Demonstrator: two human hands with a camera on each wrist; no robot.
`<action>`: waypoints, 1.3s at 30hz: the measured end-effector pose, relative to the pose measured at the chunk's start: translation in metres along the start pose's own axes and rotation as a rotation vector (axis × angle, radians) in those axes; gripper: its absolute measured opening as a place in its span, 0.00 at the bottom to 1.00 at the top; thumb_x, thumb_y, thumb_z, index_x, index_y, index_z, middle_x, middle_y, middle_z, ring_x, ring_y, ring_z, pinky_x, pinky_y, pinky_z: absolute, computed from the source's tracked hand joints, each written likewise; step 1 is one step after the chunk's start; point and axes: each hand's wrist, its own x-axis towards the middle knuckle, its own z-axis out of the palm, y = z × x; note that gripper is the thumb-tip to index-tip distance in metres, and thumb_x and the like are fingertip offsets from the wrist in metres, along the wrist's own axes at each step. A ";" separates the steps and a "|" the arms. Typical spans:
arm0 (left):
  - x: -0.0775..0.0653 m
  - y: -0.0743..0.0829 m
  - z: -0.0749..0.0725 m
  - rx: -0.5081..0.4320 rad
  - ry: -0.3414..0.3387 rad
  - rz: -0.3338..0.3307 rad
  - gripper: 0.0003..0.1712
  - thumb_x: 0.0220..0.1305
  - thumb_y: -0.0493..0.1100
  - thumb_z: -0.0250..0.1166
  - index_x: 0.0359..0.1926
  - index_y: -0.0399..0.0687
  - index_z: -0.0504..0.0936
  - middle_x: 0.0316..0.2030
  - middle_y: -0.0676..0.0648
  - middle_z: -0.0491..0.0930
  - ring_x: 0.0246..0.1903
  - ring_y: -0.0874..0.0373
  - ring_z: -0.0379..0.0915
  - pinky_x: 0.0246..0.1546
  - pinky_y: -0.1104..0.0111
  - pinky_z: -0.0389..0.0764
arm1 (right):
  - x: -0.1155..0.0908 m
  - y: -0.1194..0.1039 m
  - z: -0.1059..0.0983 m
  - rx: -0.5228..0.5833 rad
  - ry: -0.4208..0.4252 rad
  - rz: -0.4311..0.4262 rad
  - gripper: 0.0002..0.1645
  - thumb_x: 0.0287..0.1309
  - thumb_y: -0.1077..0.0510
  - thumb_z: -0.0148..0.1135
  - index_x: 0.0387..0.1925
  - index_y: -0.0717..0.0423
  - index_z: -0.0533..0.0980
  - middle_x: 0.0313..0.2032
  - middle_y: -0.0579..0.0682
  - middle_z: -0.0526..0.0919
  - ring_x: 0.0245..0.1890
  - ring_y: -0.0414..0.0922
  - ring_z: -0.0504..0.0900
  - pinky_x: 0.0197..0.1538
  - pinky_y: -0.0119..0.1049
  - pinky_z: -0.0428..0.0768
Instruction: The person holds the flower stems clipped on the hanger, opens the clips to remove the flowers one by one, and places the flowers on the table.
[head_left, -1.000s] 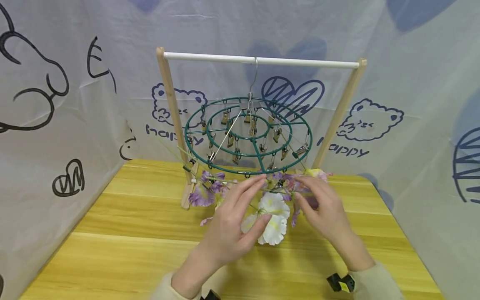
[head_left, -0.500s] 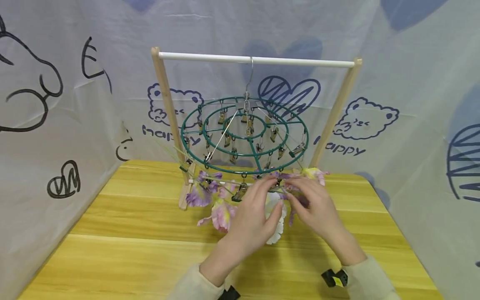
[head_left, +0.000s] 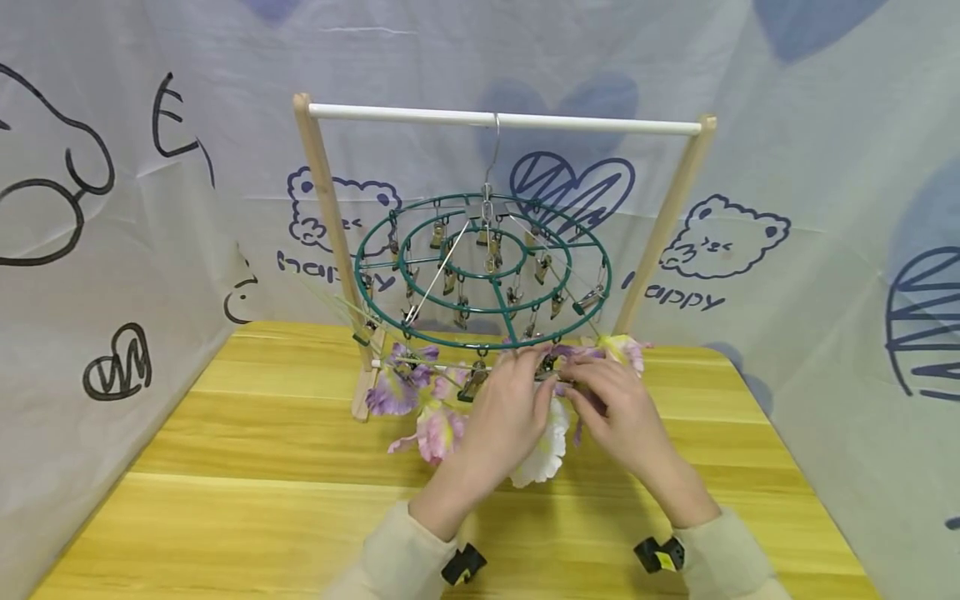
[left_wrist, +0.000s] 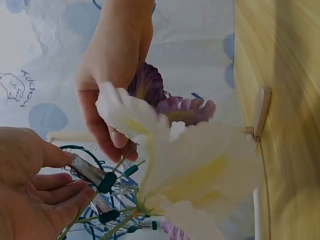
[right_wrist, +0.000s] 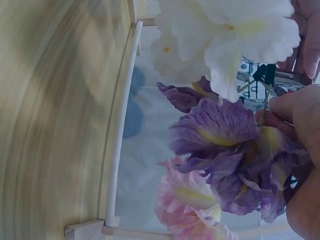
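My left hand [head_left: 504,421] pinches a metal clip [left_wrist: 89,170] with green tips, the thumb on one side and fingers beneath. This clip hangs at the front of a round green hanger [head_left: 491,312]. Close on the right, my right hand [head_left: 626,417] pinches a thin green stem [right_wrist: 265,106] beside the clip; it appears to belong to a purple artificial flower [right_wrist: 225,135]. A white flower [left_wrist: 200,165] hangs below the hands, its stem running past another green-tipped clip [left_wrist: 109,216]. In the head view both sets of fingertips nearly meet, hiding most of the clip.
The hanger hooks over a white rod [head_left: 420,114] on a wooden stand. Several clips dangle from its rings. Pink [head_left: 437,432] and purple [head_left: 392,390] flowers hang at the left, and a pink-yellow flower [head_left: 624,350] at the right. A wooden table [head_left: 247,483] lies below.
My left hand has moved right and its fingers have closed onto the clip. The right fingertips have drawn nearer to it. The pink flower at left is uncovered; the white one is partly hidden.
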 end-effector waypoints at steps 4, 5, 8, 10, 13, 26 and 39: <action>0.004 -0.002 -0.002 0.001 -0.039 -0.046 0.20 0.73 0.39 0.67 0.60 0.33 0.79 0.47 0.35 0.84 0.43 0.45 0.83 0.40 0.61 0.89 | -0.002 -0.002 0.000 -0.011 0.020 -0.019 0.14 0.55 0.70 0.75 0.45 0.61 0.86 0.45 0.55 0.89 0.49 0.57 0.86 0.66 0.57 0.76; 0.004 -0.002 -0.002 -0.002 -0.045 -0.050 0.20 0.73 0.40 0.67 0.60 0.33 0.79 0.46 0.35 0.84 0.41 0.46 0.83 0.38 0.62 0.89 | -0.002 -0.002 0.000 -0.018 0.023 -0.023 0.14 0.54 0.70 0.75 0.44 0.60 0.86 0.44 0.55 0.89 0.48 0.56 0.86 0.66 0.57 0.76; 0.006 -0.004 -0.003 -0.009 -0.044 -0.038 0.20 0.72 0.40 0.68 0.61 0.36 0.80 0.45 0.36 0.86 0.38 0.46 0.83 0.35 0.63 0.88 | -0.003 -0.003 -0.001 -0.038 0.033 -0.035 0.15 0.51 0.71 0.77 0.43 0.60 0.87 0.42 0.54 0.90 0.45 0.53 0.86 0.62 0.58 0.78; 0.006 -0.005 -0.002 -0.008 -0.038 -0.023 0.20 0.72 0.41 0.68 0.61 0.37 0.81 0.46 0.38 0.87 0.39 0.46 0.84 0.35 0.62 0.89 | -0.004 -0.004 -0.002 -0.048 0.035 -0.040 0.15 0.50 0.71 0.77 0.42 0.59 0.87 0.41 0.53 0.90 0.44 0.52 0.86 0.59 0.56 0.80; 0.007 -0.006 -0.002 -0.011 -0.033 -0.011 0.20 0.72 0.42 0.69 0.60 0.38 0.83 0.45 0.40 0.88 0.40 0.47 0.85 0.36 0.61 0.89 | -0.004 -0.005 -0.003 -0.062 0.041 -0.051 0.15 0.49 0.71 0.78 0.40 0.58 0.88 0.40 0.52 0.90 0.43 0.52 0.86 0.56 0.55 0.81; 0.009 -0.010 -0.002 -0.115 -0.077 -0.077 0.16 0.73 0.40 0.67 0.57 0.37 0.85 0.41 0.42 0.89 0.36 0.53 0.85 0.31 0.73 0.84 | -0.007 -0.005 -0.004 -0.095 0.037 -0.088 0.14 0.49 0.71 0.77 0.39 0.58 0.88 0.40 0.55 0.90 0.43 0.53 0.86 0.54 0.53 0.81; 0.011 -0.012 0.004 -0.083 -0.102 -0.128 0.14 0.74 0.39 0.65 0.54 0.35 0.85 0.39 0.42 0.89 0.26 0.57 0.79 0.22 0.76 0.76 | -0.012 -0.003 -0.002 -0.105 0.014 -0.092 0.14 0.48 0.70 0.78 0.39 0.58 0.88 0.40 0.55 0.90 0.44 0.55 0.86 0.54 0.54 0.82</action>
